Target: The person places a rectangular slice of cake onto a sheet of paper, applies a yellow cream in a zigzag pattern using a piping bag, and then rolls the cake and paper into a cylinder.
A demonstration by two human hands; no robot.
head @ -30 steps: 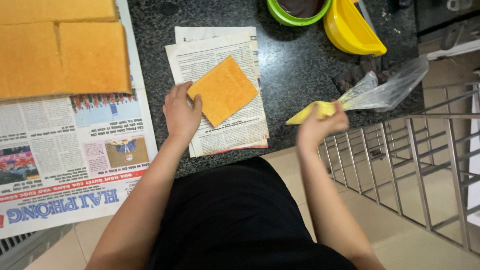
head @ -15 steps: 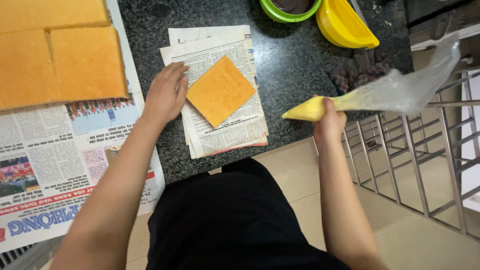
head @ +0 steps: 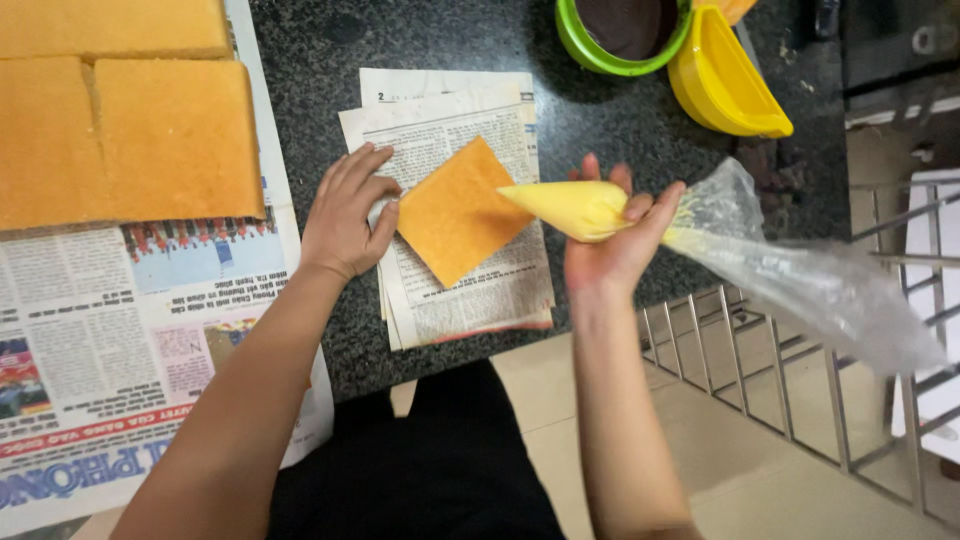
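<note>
1. Large orange sponge cake slabs lie on a spread newspaper sheet at the left of the dark speckled stone desk.
2. A stack of small cut newspaper sheets carries a thin orange square cake slice.
3. A clear plastic piping bag of yellow cream sits in the right hand, fingers closed around it, tip over the slice.
4. The left hand rests with fingers loosely open, touching the slice's left corner.

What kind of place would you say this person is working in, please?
Probably a home kitchen used for baking. Sheet cake slabs lie on newspaper on a dark stone counter, the right hand holds a filled piping bag over a cake square, and bowls stand nearby.
</note>
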